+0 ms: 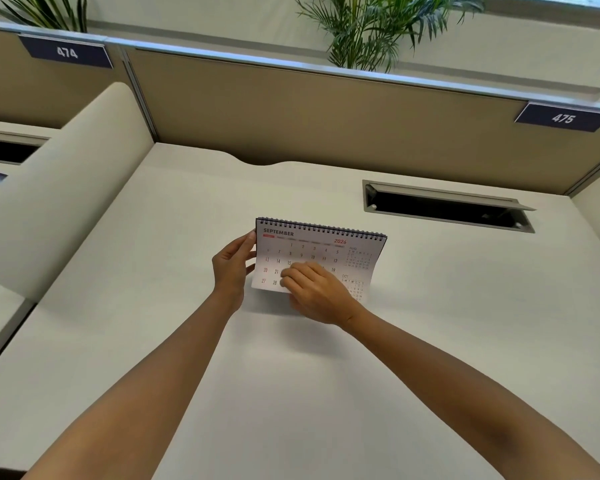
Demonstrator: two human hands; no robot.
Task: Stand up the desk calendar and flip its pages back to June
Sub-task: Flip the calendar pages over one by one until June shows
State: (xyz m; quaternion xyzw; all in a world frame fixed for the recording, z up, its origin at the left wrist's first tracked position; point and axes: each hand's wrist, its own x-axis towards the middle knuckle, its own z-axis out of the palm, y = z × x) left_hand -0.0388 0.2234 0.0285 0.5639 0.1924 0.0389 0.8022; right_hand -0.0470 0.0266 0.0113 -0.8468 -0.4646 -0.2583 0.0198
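A spiral-bound desk calendar (321,247) stands upright on the white desk (291,375), its black wire binding along the top. The front page reads SEPTEMBER 2026. My left hand (232,268) grips the calendar's left edge, thumb on the front. My right hand (314,292) lies over the lower middle of the page, fingertips pinching near its bottom edge; the page bows slightly at the right. The hand hides part of the date grid.
An open cable slot (447,206) with a grey flap sits in the desk at the back right. Tan partition panels (326,109) labelled 474 and 475 close off the back. A rounded cream divider (70,188) rises on the left.
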